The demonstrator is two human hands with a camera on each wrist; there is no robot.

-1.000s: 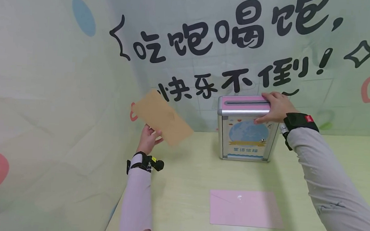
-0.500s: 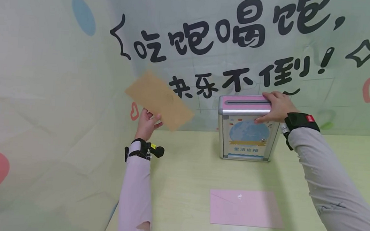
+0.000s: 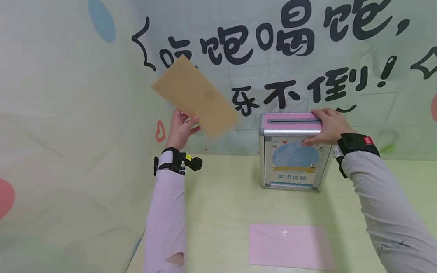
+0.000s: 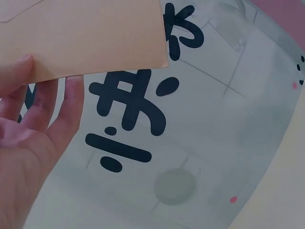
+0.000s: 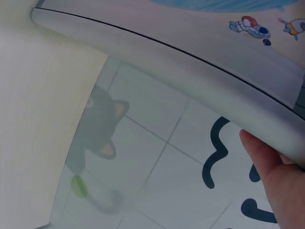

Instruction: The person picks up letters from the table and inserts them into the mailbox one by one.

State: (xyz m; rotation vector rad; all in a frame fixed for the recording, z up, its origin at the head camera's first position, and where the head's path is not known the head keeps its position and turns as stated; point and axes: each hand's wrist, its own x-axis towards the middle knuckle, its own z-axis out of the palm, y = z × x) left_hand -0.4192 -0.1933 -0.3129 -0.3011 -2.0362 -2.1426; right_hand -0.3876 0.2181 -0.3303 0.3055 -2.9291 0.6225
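Two envelopes show in the head view: a flat tan-brown paper envelope (image 3: 195, 95) held up in the air at about ten o'clock from the box, and a flat pale pink paper envelope (image 3: 292, 246) lying on the light yellow-green table (image 3: 222, 207) at six o'clock from it. The left hand (image 3: 181, 127) pinches the brown envelope by its lower long edge, thumb on the near face and fingers behind, the envelope tilted so its right end dips toward the box; the left wrist view shows the same grip, with straightish fingers (image 4: 71, 102) backing the paper. The right hand (image 3: 327, 126) grips the right end of the lid of the small metal letter box with a pink slotted top (image 3: 291, 150), fingers over the top and thumb on the front face. The box stands upright on the table against the printed backdrop with large black characters (image 3: 294, 33).
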